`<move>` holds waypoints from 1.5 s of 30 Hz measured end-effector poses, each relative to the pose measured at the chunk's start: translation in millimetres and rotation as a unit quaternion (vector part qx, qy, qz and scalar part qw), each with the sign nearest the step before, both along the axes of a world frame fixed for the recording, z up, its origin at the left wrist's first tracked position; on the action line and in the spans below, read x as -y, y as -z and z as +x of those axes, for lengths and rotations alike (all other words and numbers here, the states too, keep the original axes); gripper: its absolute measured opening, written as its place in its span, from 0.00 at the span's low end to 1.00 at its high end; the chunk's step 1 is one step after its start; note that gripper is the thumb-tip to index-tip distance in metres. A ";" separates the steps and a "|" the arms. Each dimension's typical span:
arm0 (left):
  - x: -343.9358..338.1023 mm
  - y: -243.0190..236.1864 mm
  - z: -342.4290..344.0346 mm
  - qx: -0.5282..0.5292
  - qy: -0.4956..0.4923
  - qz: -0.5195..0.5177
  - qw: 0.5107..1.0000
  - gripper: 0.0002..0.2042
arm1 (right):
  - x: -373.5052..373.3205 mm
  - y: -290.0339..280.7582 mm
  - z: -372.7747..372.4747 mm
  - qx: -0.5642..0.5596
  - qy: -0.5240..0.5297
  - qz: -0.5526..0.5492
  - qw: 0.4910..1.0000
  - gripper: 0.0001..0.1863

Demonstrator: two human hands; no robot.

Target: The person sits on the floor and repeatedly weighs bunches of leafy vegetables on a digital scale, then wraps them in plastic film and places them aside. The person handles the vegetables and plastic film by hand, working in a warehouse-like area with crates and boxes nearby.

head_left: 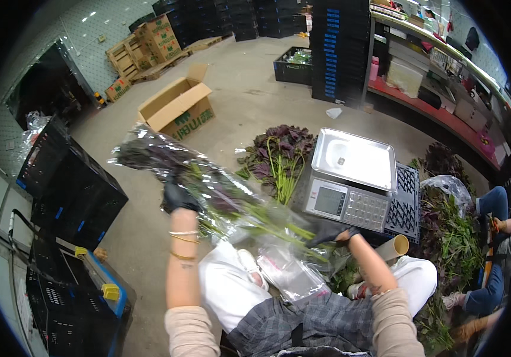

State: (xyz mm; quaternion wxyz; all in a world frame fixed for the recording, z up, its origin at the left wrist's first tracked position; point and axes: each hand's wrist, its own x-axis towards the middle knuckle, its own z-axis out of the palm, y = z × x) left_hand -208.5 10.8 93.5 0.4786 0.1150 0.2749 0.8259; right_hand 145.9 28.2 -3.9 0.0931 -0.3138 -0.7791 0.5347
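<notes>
A long clear plastic bag of purple-leaved greens point(226, 193) slants across my lap, leaf end at the upper left, green stems toward the lower right. My left hand point(179, 193), in a black glove, is closed on the bag near its leafy part. Also gloved in black, my right hand point(331, 233) is closed on the bag at the stem end; its fingertips are partly hard to make out. A stack of flat clear bags point(291, 272) lies between my legs. Beyond the held bag, loose purple-leaved greens point(279, 157) are heaped on the floor.
A digital scale point(350, 199) with a steel tray stands right of centre, beside a cardboard tube point(393, 247). More greens point(449, 238) and a seated person's leg point(487, 285) are at right. An open carton point(178, 107) stands ahead; black crates point(71, 184) stand left.
</notes>
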 end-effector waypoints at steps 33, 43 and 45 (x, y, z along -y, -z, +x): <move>13.4 56.9 25.2 -0.259 -0.053 -0.212 0.941 0.17 | -246.9 304.2 -241.4 0.008 0.606 0.194 0.772 0.16; -3.4 63.7 37.2 -0.269 -0.027 -0.229 0.935 0.15 | -265.1 393.5 -217.4 0.318 0.520 0.199 0.768 0.06; -4.4 62.3 41.4 -0.292 -0.019 -0.199 0.935 0.15 | -269.5 389.8 -215.8 0.304 0.512 0.182 0.782 0.05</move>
